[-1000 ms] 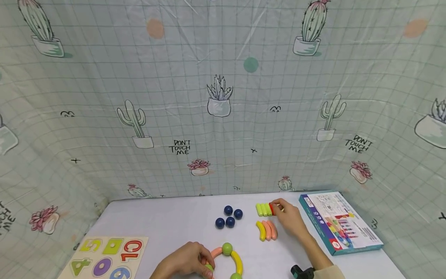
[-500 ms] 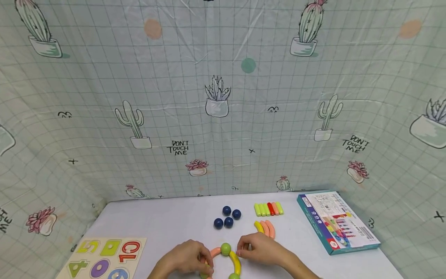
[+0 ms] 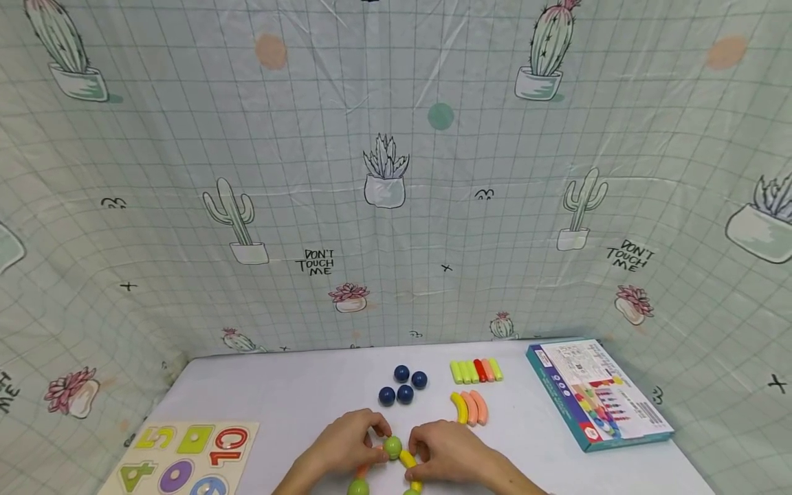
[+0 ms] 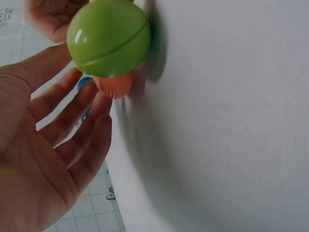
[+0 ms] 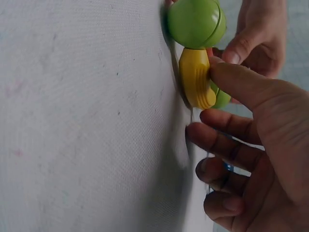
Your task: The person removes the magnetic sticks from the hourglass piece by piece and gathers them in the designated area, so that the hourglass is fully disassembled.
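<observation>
In the head view, green balls and curved rods form a ring at the table's front. My left hand (image 3: pixel 346 443) grips the far green ball (image 3: pixel 392 448) between thumb and fingers. My right hand (image 3: pixel 454 450) pinches the yellow curved rod (image 5: pixel 194 77) that joins this ball on its right side. A pink curved rod (image 4: pixel 115 86) runs down the left side to a nearer green ball (image 3: pixel 358 487). Another green ball (image 5: pixel 193 21) sits at the yellow rod's near end. The ring's front falls below the head view.
Several dark blue balls (image 3: pixel 405 394) lie behind the ring. To their right are a row of short straight rods (image 3: pixel 480 371) and three curved rods (image 3: pixel 472 408). A toy box (image 3: pixel 600 392) lies far right, a number puzzle board (image 3: pixel 247 440) front left.
My right hand has come from the straight rods to the yellow rod. My left hand has moved from the ring's left ball to its far ball, which has shifted slightly left.
</observation>
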`<state>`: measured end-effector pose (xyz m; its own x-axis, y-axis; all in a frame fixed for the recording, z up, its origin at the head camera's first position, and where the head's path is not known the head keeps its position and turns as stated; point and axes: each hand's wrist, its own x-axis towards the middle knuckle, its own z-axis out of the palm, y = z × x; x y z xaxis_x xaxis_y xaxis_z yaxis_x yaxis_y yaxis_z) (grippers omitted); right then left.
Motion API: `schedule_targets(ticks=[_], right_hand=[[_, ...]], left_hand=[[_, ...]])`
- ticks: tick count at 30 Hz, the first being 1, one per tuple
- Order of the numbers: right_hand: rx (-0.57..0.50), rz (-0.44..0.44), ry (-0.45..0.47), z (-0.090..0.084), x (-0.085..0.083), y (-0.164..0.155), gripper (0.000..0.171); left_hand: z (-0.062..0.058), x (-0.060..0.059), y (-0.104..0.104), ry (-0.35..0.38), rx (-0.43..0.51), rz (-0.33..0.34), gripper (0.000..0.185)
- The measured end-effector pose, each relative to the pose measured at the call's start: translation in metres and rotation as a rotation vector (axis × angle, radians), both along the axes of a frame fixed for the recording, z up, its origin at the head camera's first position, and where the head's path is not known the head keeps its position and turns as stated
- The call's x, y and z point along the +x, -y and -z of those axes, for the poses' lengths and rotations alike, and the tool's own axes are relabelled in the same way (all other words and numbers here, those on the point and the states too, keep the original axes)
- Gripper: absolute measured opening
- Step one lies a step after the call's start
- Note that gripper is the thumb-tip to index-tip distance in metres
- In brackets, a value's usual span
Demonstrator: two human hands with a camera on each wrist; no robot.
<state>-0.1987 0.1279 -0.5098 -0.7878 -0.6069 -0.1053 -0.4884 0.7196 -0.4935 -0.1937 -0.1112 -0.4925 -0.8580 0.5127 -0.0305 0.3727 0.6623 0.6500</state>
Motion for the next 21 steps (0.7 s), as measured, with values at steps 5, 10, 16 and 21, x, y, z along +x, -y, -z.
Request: schedule_targets(ticks=[5, 10, 16, 21], right_hand=[[-0.022, -0.060, 0.009, -0.001, 0.002, 0.004, 0.019], [0.000, -0.044, 0.017, -0.002, 0.003, 0.006, 0.018], [0.008, -0.009, 0.032, 0.002, 0.004, 0.008, 0.021], [0.015, 0.012, 0.013, 0.004, 0.005, 0.011, 0.022]], left_hand=[[0.002, 0.000, -0.006, 0.048, -0.033, 0.007, 0.030], [0.004, 0.002, -0.008, 0.058, -0.059, -0.003, 0.023], [0.006, 0.003, -0.008, 0.084, -0.048, -0.009, 0.020], [0.007, 0.003, -0.007, 0.079, -0.046, -0.006, 0.020]])
